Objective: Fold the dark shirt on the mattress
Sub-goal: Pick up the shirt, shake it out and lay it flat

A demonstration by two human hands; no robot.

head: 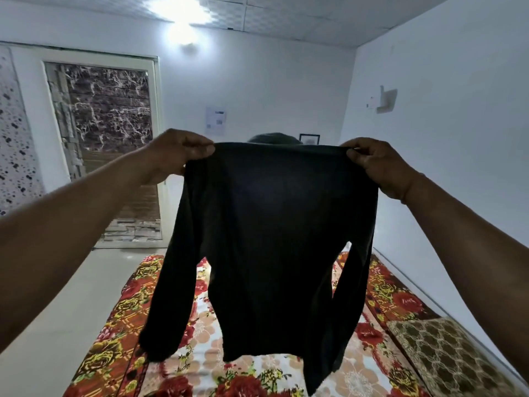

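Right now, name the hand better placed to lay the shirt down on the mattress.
Neither alone: the left hand and right hand each pinch one shoulder of the dark shirt, hanging level over the mattress; lower both together.

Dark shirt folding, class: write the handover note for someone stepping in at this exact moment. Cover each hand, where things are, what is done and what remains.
Left hand: pinching one shoulder of the dark shirt.
Right hand: pinching the other shoulder.
The shirt hangs full length in the air, sleeves dangling, above the floral mattress.
Done: shirt picked up and spread open.
Left: lay it flat on the mattress, fold the sleeves in, then fold the body. No fold is made yet.
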